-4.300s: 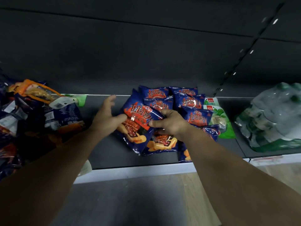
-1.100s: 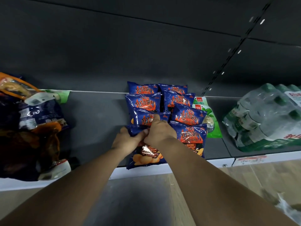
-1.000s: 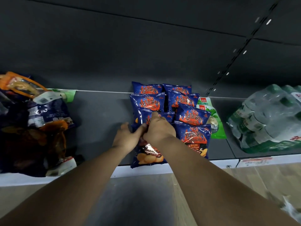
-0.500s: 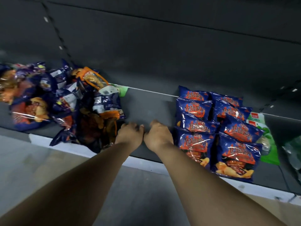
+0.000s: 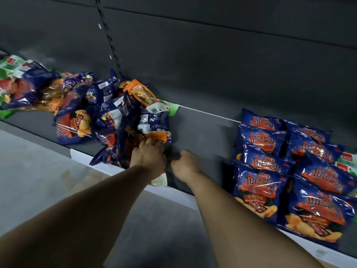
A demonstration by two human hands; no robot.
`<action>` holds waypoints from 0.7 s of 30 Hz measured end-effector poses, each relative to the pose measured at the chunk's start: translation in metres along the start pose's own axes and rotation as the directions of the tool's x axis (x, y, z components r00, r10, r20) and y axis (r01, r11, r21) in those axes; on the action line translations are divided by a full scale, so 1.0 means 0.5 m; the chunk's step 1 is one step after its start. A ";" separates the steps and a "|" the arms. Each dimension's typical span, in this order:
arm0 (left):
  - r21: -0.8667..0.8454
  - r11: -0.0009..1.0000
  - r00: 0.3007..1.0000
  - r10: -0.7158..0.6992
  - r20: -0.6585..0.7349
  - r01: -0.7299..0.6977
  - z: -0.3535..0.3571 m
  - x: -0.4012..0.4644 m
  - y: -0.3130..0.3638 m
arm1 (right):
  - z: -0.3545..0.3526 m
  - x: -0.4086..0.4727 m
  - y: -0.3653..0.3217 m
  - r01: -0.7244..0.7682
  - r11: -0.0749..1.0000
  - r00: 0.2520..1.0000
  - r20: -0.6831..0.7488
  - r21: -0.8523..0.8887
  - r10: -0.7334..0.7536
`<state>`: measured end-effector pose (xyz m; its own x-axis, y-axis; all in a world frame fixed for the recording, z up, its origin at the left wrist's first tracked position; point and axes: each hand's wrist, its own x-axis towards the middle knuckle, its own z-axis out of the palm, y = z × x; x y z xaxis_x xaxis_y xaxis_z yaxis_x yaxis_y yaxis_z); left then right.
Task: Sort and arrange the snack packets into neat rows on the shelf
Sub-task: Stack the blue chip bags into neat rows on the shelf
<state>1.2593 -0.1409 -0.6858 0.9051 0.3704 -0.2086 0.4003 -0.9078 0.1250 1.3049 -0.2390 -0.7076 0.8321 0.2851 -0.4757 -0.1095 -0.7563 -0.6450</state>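
Blue and red snack packets (image 5: 270, 165) lie in two neat overlapping rows at the right of the dark shelf (image 5: 202, 136). A jumbled pile of mixed packets (image 5: 108, 117) covers the left part. My left hand (image 5: 148, 157) reaches into the pile's right edge and touches the lower edge of a blue packet with a white label (image 5: 152, 124). Its fingertips are hidden there. My right hand (image 5: 185, 165) hovers just to the right over bare shelf, fingers curled, holding nothing.
Green packets (image 5: 347, 167) peek out behind the neat rows at the far right, and more green packets (image 5: 7, 64) lie at the far left. A white packet end (image 5: 160, 180) sticks out at the shelf's white front edge (image 5: 179, 194), under my left wrist.
Both hands have left the neat blue rows and moved left across the bare shelf. My left hand now touches the jumbled pile. The view has swung left with them.
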 end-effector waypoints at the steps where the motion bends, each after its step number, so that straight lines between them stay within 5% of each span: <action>1: 0.057 0.997 0.999 0.047 0.025 -0.048 0.002 0.002 -0.014 | 0.010 0.008 -0.004 -0.010 1.000 1.000 -0.001 -0.008 0.010; 12: 0.440 0.819 0.929 0.345 0.133 -0.368 -0.030 0.078 -0.154 | 0.130 0.092 -0.081 -0.191 0.982 0.971 -0.149 0.008 0.190; 21: 0.287 0.844 0.891 0.438 0.120 -0.453 -0.003 0.117 -0.208 | 0.168 0.095 -0.107 -0.216 0.976 0.952 -0.220 0.001 0.211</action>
<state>1.2706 -0.0244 -0.7096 0.9646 -0.0910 -0.2477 -0.1135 -0.9904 -0.0784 1.3046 -0.1356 -0.7457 0.8891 -0.0180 -0.4574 -0.2873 -0.7998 -0.5271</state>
